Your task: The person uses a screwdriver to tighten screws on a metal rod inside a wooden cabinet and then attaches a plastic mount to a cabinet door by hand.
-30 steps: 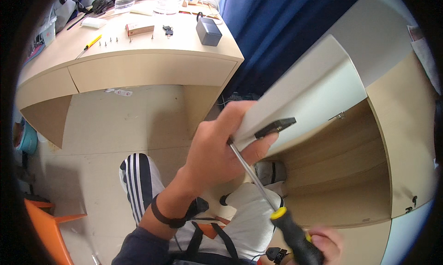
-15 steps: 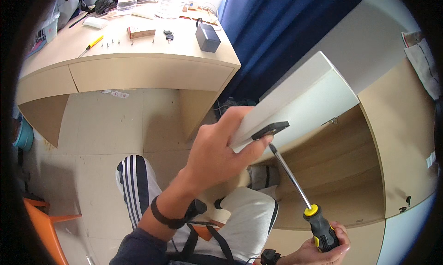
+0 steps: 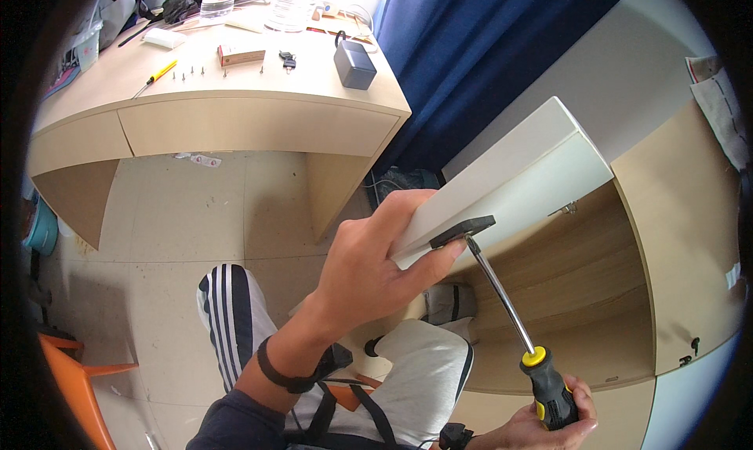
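Note:
My left hand [image 3: 353, 270] is closed around the near edge of a white door panel [image 3: 522, 168]. Its thumb presses beside a small black fitting [image 3: 452, 231] on the panel's face. Lower right, my right hand [image 3: 527, 434] wraps the black-and-yellow handle of a screwdriver [image 3: 502, 297]. The metal shaft slants up and left, and its tip meets the lower edge of the black fitting, just past my thumb. A small screw seems to sit at the tip, though it is too small to be sure.
Behind the panel is an open wooden cabinet [image 3: 565, 309]. A desk [image 3: 259, 125] at the far left bears a yellow screwdriver [image 3: 162, 72], several upright screws, a small carton [image 3: 241, 55], keys [image 3: 288, 59] and a dark box [image 3: 354, 64]. An orange chair [image 3: 74, 395] stands lower left.
The screwdriver's tip has moved up from beside my thumb onto the black fitting. The panel has tilted slightly, its far end dropping a little in view.

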Available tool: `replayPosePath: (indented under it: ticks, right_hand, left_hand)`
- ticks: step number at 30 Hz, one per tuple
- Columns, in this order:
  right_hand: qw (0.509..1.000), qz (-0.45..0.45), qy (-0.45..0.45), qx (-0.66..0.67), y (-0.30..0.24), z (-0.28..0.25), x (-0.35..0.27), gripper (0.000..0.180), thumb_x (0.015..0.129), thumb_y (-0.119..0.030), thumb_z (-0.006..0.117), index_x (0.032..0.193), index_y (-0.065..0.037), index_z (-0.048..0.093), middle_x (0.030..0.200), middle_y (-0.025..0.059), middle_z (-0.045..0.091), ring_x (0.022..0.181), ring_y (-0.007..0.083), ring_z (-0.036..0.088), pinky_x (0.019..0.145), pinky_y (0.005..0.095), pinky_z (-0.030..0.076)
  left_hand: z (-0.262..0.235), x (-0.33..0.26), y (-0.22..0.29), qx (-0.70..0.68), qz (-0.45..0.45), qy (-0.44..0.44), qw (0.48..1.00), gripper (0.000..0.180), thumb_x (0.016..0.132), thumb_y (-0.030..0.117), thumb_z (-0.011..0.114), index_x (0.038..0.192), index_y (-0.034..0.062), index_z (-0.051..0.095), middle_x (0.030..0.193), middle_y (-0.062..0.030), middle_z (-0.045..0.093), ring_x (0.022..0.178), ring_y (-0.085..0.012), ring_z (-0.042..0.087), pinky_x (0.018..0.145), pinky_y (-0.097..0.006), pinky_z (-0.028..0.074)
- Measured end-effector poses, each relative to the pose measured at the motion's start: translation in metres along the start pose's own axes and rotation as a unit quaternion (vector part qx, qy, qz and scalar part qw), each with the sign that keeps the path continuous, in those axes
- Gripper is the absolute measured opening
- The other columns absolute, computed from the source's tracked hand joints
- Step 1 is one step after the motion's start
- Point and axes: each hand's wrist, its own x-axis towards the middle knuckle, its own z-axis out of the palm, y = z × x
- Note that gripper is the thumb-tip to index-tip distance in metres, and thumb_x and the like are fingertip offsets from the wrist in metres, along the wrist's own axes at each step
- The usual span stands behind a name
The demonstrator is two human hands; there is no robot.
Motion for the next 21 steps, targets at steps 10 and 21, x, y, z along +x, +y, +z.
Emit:
replayPosePath:
  ticks: [10,21]
  right_hand:
    - [0.984,0.061,0.082,0.143,-0.015,0.0,0.002,0.029,0.091,-0.022,0.05,0.106,0.001,0.044,0.082,0.0144,0.054,0.062,0.0224,0.057,0.05,0.0285,0.052]
    - [0.876,0.245,-0.137,0.391,-0.031,-0.039,0.015,0.06,0.091,-0.046,0.05,0.105,0.013,0.052,0.072,0.0225,0.06,0.04,0.0186,0.049,0.036,0.0244,0.039]
  left_hand:
    - [0.0,-0.001,-0.002,-0.014,-0.006,0.01,1.0,0.039,0.08,0.022,0.07,0.11,0.0046,0.053,0.085,-0.0152,0.068,0.068,-0.0228,0.069,0.061,-0.028,0.054]
    - [0.0,0.0,0.0,0.005,-0.007,0.022,1.0,0.037,0.078,0.018,0.07,0.108,0.0049,0.054,0.081,-0.0148,0.067,0.065,-0.0241,0.068,0.059,-0.029,0.053]
